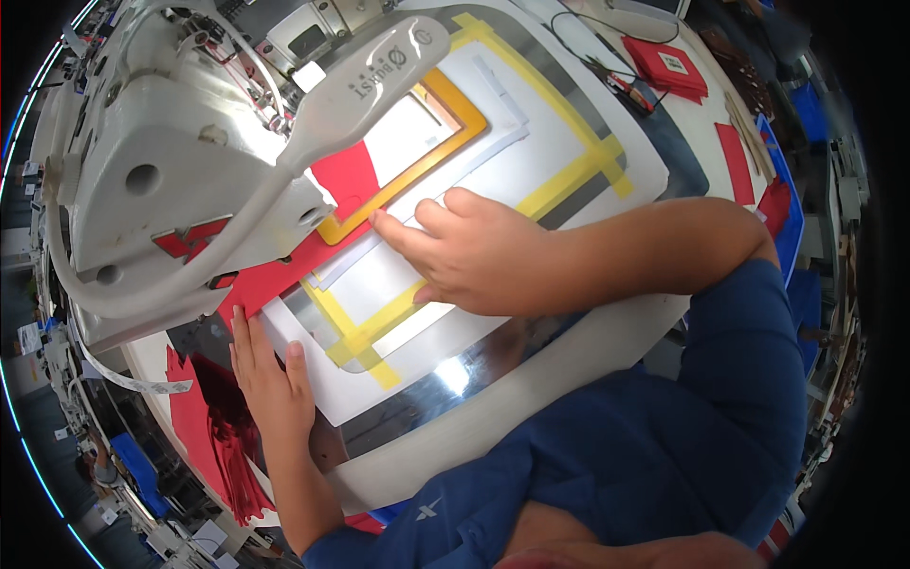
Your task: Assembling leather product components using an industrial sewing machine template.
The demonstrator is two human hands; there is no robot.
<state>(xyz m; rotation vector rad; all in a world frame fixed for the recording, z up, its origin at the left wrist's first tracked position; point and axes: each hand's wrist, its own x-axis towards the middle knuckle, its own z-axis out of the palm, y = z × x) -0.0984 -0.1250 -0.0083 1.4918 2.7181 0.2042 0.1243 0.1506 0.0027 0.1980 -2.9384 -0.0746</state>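
Under the sewing machine's head lies a red fabric piece, partly inside a yellow-orange frame. My right hand reaches in over the white sheets; its index fingertip touches the frame's lower edge, while the other fingers bend and the thumb stands apart. At the left my left hand lies with fingers stretched out, its fingertips at the fabric's lower-left end. Yellow tape marks out a rectangle on the white plate beneath. The machine hides the fabric's far part.
A pale lamp on a bent neck hangs over the frame. Red fabric pieces are piled at the lower left. More red pieces, small red-handled snips and a black cable lie at the upper right, near a blue tray.
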